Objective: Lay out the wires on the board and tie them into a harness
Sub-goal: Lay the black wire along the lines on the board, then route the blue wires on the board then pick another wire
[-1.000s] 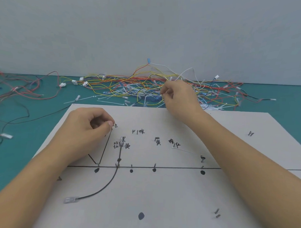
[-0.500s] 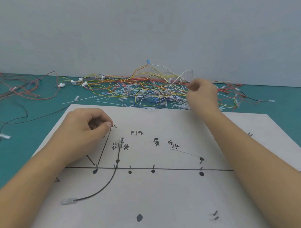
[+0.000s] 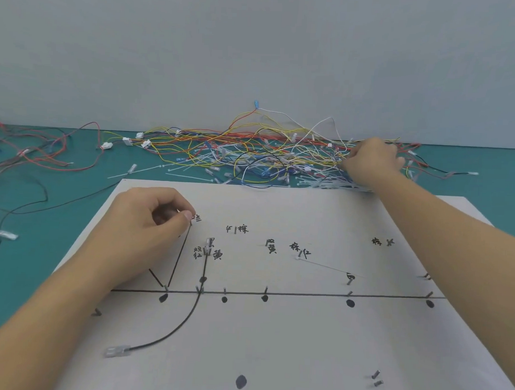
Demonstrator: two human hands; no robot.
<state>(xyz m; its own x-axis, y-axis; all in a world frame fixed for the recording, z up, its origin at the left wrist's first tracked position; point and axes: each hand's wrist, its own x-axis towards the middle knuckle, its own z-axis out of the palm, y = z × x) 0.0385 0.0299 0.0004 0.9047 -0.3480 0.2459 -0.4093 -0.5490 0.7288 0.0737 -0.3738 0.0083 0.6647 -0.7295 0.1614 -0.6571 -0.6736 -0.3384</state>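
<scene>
The loose wires (image 3: 269, 154) lie in a tangled heap on the teal table (image 3: 45, 216) at twelve o'clock, just beyond the far edge of the board (image 3: 303, 351). They look light, thin and limp, apt to snag on one another, so each is best drawn out near its connector rather than tugged mid-length. One black wire (image 3: 184, 319) is already on the board: it curves from the nails (image 3: 201, 289) on the horizontal line down to its clear terminal (image 3: 117, 351) at eight o'clock. The right hand (image 3: 371, 162) reaches into the heap at one o'clock with its fingers sunk among the strands; I cannot tell whether it has taken hold of one. The left hand (image 3: 144, 228) rests on the board at ten o'clock, fingers curled and thumb tip meeting forefinger beside a nail at the top of a thin black line; whether it pinches a wire end there is unclear. White cable ties (image 3: 329, 184) are scattered under the heap and could come up with a wire. More red and black leads (image 3: 32, 160) trail off at nine o'clock, well apart from the board.
</scene>
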